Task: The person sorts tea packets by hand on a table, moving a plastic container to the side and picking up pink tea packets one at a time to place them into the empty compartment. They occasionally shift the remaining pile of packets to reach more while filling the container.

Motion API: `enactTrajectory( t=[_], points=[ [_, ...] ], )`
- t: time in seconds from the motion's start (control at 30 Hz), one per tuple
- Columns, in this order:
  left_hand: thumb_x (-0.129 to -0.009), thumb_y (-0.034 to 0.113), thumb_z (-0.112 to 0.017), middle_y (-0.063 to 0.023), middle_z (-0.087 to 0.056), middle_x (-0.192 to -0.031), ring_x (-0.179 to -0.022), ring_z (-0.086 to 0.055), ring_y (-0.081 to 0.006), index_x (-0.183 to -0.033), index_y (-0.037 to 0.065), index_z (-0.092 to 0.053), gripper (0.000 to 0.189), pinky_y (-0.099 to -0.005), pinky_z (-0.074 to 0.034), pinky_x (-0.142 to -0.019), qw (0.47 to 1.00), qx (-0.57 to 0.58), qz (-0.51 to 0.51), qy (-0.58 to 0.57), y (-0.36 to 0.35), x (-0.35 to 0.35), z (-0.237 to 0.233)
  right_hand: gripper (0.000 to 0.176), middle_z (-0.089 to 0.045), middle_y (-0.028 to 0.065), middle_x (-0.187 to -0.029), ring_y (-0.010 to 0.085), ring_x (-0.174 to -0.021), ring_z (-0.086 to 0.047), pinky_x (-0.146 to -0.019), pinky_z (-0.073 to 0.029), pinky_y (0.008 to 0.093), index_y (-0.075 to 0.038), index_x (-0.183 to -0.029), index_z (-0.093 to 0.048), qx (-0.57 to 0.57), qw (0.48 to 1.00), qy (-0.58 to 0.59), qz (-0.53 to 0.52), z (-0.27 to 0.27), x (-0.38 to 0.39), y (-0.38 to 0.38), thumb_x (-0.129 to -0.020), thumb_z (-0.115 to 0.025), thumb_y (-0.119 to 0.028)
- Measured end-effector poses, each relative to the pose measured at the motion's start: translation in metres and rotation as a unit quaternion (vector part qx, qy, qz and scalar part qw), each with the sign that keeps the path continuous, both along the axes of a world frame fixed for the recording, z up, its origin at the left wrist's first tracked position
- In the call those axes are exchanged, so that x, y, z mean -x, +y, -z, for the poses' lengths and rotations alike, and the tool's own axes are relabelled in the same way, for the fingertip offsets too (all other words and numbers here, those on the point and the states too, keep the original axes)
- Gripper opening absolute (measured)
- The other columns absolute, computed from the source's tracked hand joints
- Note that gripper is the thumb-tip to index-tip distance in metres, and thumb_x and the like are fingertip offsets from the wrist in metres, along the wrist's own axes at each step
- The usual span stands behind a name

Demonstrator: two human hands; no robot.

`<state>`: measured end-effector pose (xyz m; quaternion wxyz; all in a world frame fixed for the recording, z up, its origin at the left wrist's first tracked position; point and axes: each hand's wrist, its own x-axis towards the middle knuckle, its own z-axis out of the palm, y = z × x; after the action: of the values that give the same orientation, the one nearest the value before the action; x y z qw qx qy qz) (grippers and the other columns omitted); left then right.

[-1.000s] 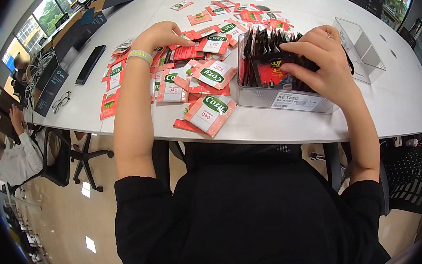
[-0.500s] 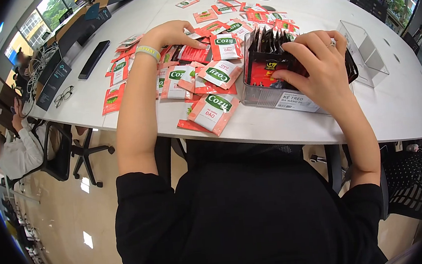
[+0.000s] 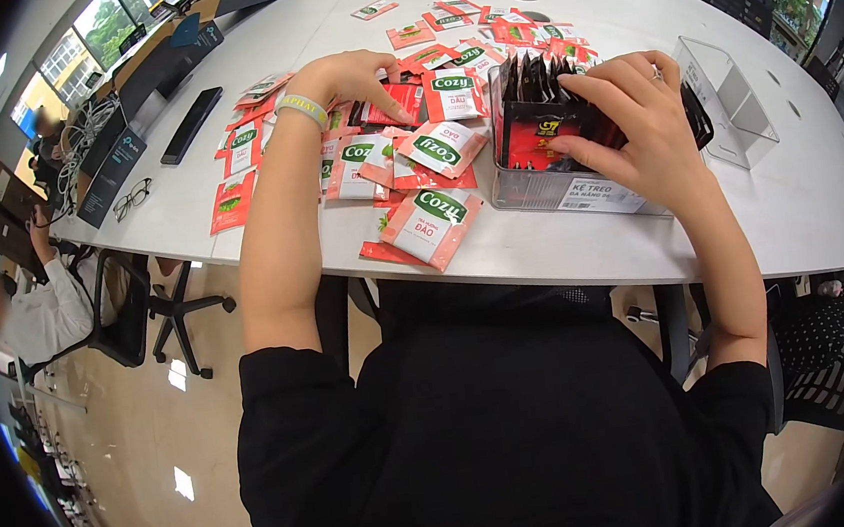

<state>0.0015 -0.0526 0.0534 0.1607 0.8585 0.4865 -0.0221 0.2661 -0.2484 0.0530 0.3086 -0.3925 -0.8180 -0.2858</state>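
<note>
My left hand (image 3: 351,77) is over a loose heap of red-and-white Cozy tea sachets (image 3: 437,150). Its thumb and fingers are apart, with the thumb touching a red packet (image 3: 408,99) in the heap; the other fingertips are partly hidden. Beside the heap stands a clear plastic box (image 3: 526,192) holding a row of dark and red G7 coffee sachets (image 3: 534,133), set upright. Around these coffee sachets my right hand (image 3: 636,124) is closed, thumb on the front one and fingers over the top edges.
To the right of the box is a clear divided plastic tray (image 3: 730,116). A black phone (image 3: 191,126) and glasses (image 3: 133,198) lie at the left of the white table (image 3: 582,254). Cables and dark boxes (image 3: 114,180) line the left edge, where a person sits (image 3: 49,306).
My left hand has shifted slightly, its thumb now lower against the red packet. My right hand stays on the coffee sachets. The view has moved a little.
</note>
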Motion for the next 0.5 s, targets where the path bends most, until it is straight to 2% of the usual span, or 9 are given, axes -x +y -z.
enactTrajectory(
  t=[0.1,0.17,0.2,0.23,0.33,0.37,0.43,0.47,0.5],
  points=[
    [-0.054,0.045,-0.083,-0.0124,-0.059,-0.089,-0.084,-0.059,-0.0239,-0.091,0.006,-0.058,0.059,-0.0331,-0.045,-0.068,0.999,-0.041,0.018,-0.025,-0.001,-0.001,-0.003,0.043,-0.059,0.0042,-0.087,0.0199,-0.081,-0.054,-0.087,-0.032,0.0397,-0.007,-0.097,-0.064,-0.005,1.0,0.003,-0.011,-0.001,-0.002,0.001,-0.068,-0.075,-0.037],
    [-0.061,0.038,-0.081,-0.0114,-0.06,-0.086,-0.076,-0.059,-0.019,-0.09,0.004,-0.059,0.05,-0.0306,-0.046,-0.062,0.97,-0.178,0.07,-0.147,0.011,0.002,0.001,0.042,-0.059,0.0041,-0.087,0.0193,-0.08,-0.054,-0.086,-0.032,0.038,-0.007,-0.095,-0.064,-0.026,0.999,0.013,-0.02,-0.001,-0.002,0.0,-0.068,-0.076,-0.036],
    [-0.071,0.028,-0.076,-0.0118,-0.06,-0.088,-0.075,-0.059,-0.0165,-0.09,0.002,-0.06,0.036,-0.0293,-0.046,-0.063,0.961,-0.132,0.027,-0.241,-0.005,-0.004,-0.009,0.042,-0.059,0.0041,-0.087,0.0193,-0.08,-0.054,-0.086,-0.032,0.038,-0.007,-0.095,-0.064,-0.026,0.999,0.013,-0.02,-0.002,-0.002,0.0,-0.068,-0.076,-0.036],
    [-0.071,0.028,-0.076,-0.0118,-0.06,-0.088,-0.075,-0.059,-0.0165,-0.09,0.002,-0.06,0.036,-0.0293,-0.046,-0.063,0.961,-0.132,0.028,-0.241,-0.005,-0.005,-0.012,0.041,-0.06,0.0037,-0.085,0.0192,-0.079,-0.055,-0.085,-0.033,0.0372,-0.007,-0.096,-0.064,-0.026,0.999,0.022,-0.027,-0.002,-0.003,0.0,-0.068,-0.076,-0.035],
    [-0.081,0.014,-0.067,-0.0068,-0.061,-0.101,-0.086,-0.059,-0.0166,-0.101,0.009,-0.066,0.021,-0.028,-0.046,-0.07,0.817,-0.407,0.16,-0.376,-0.004,-0.013,-0.017,0.036,-0.06,0.0028,-0.079,0.0186,-0.074,-0.055,-0.082,-0.035,0.0355,-0.006,-0.096,-0.064,-0.023,0.997,0.055,-0.043,-0.005,-0.005,-0.001,-0.071,-0.075,-0.03],
    [-0.081,0.014,-0.067,-0.0068,-0.061,-0.101,-0.086,-0.059,-0.0166,-0.101,0.009,-0.066,0.021,-0.028,-0.046,-0.07,0.817,-0.406,0.162,-0.376,-0.005,-0.017,-0.017,0.033,-0.06,0.0024,-0.076,0.0181,-0.072,-0.055,-0.08,-0.036,0.0347,-0.005,-0.096,-0.064,-0.02,0.995,0.078,-0.055,-0.005,-0.006,-0.002,-0.073,-0.074,-0.026],
    [-0.079,0.007,-0.066,-0.0032,-0.061,-0.107,-0.095,-0.056,-0.0188,-0.104,0.014,-0.067,0.026,-0.0297,-0.045,-0.076,0.652,-0.615,0.222,-0.383,-0.018,-0.029,-0.023,0.029,-0.06,0.0023,-0.074,0.0166,-0.071,-0.055,-0.078,-0.037,0.0329,-0.005,-0.098,-0.064,-0.007,0.99,0.126,-0.065,-0.004,-0.009,-0.002,-0.076,-0.071,-0.022],
    [-0.074,0.001,-0.066,-0.0042,-0.058,-0.114,-0.103,-0.052,-0.0213,-0.106,0.016,-0.068,0.035,-0.032,-0.043,-0.085,0.633,-0.644,0.217,-0.371,-0.029,-0.032,-0.022,0.025,-0.06,0.0022,-0.072,0.0151,-0.069,-0.055,-0.076,-0.038,0.0311,-0.004,-0.099,-0.064,0.006,0.982,0.172,-0.077,-0.004,-0.011,-0.001,-0.078,-0.069,-0.018],
    [-0.071,0.002,-0.066,-0.0057,-0.055,-0.118,-0.106,-0.049,-0.0235,-0.104,0.021,-0.07,0.038,-0.0323,-0.04,-0.091,0.611,-0.648,0.256,-0.376,-0.042,-0.036,-0.026,0.025,-0.06,0.0022,-0.072,0.0151,-0.069,-0.055,-0.076,-0.038,0.0311,-0.004,-0.099,-0.064,0.004,0.982,0.172,-0.076,-0.003,-0.012,-0.001,-0.078,-0.069,-0.018]
  ],
)
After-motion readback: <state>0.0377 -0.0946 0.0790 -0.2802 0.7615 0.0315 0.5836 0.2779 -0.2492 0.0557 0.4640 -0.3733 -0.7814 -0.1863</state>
